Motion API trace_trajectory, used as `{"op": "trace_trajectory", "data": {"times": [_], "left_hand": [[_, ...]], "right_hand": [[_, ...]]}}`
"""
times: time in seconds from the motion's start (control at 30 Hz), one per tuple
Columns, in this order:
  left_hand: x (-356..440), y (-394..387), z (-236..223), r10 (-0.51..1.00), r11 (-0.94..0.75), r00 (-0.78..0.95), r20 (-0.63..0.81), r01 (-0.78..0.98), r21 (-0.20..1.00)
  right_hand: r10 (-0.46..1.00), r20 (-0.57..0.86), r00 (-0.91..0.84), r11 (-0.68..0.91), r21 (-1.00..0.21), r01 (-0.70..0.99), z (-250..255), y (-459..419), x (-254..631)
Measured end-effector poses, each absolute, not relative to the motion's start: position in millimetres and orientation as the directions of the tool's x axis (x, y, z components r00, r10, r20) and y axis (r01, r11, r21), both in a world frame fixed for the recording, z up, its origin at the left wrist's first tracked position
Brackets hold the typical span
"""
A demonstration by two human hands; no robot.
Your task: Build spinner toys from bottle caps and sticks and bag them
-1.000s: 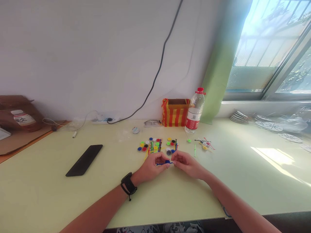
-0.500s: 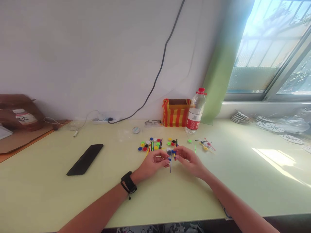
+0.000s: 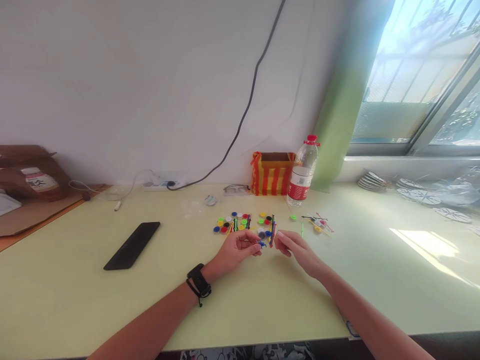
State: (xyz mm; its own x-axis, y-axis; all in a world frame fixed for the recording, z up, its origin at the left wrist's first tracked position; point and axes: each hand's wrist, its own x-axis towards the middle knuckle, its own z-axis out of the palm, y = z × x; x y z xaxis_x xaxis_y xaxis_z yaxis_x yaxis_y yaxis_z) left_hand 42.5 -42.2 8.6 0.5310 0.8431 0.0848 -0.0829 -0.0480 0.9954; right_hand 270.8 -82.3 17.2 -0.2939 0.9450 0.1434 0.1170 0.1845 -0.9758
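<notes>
My left hand (image 3: 240,248), with a black watch on its wrist, is curled in a pinch around a small blue piece (image 3: 261,243) just above the pale green table (image 3: 75,295). My right hand (image 3: 298,248) sits a little to the right with its fingers loosely stretched out and nothing in them. Just beyond both hands lie several small coloured discs (image 3: 231,223) and thin coloured sticks (image 3: 272,230). More sticks and a green disc (image 3: 293,217) lie to the right, near the bottle.
A black phone (image 3: 132,245) lies flat at the left. A water bottle with a red cap (image 3: 302,172) and a red and yellow striped box (image 3: 271,173) stand by the wall. A power strip and cables run along the back; a window ledge with clutter is at right.
Both hands held a blue stick with a blue piece between them. The right hand has let go and drawn slightly right; the left hand keeps the blue piece, and the stick no longer shows.
</notes>
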Motion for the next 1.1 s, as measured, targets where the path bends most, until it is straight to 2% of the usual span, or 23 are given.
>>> {"op": "trace_trajectory", "data": {"times": [0.2, 0.27, 0.4, 0.53, 0.83, 1.1], "left_hand": [[42.5, -41.6, 7.5, 0.844, -0.047, 0.529, 0.089, -0.093, 0.995], [42.6, -40.9, 5.9, 0.848, -0.049, 0.522, 0.092, -0.096, 0.994], [42.8, -41.7, 5.4, 0.846, -0.042, 0.526, 0.084, -0.091, 0.995], [42.8, -44.0, 8.8, 0.836, -0.036, 0.543, 0.077, -0.086, 0.996], [41.8, -43.6, 3.8, 0.803, -0.059, 0.589, 0.086, -0.065, 0.996], [40.3, -45.8, 3.8, 0.756, -0.127, 0.646, 0.103, -0.010, 0.992]], "right_hand": [[0.934, 0.082, -0.347, 0.125, -0.987, 0.104, 16.2, -83.5, 268.4], [0.933, 0.097, -0.346, 0.138, -0.986, 0.097, 15.3, -81.8, 271.6], [0.962, 0.142, -0.234, 0.148, -0.989, 0.010, 13.1, -78.1, 275.6], [0.940, 0.156, -0.302, 0.154, -0.988, -0.030, 8.6, -77.7, 270.5], [0.883, 0.162, -0.440, 0.265, -0.946, 0.184, 2.9, -78.2, 265.3], [0.886, 0.134, -0.444, 0.260, -0.936, 0.236, 4.1, -77.7, 266.2]]}}
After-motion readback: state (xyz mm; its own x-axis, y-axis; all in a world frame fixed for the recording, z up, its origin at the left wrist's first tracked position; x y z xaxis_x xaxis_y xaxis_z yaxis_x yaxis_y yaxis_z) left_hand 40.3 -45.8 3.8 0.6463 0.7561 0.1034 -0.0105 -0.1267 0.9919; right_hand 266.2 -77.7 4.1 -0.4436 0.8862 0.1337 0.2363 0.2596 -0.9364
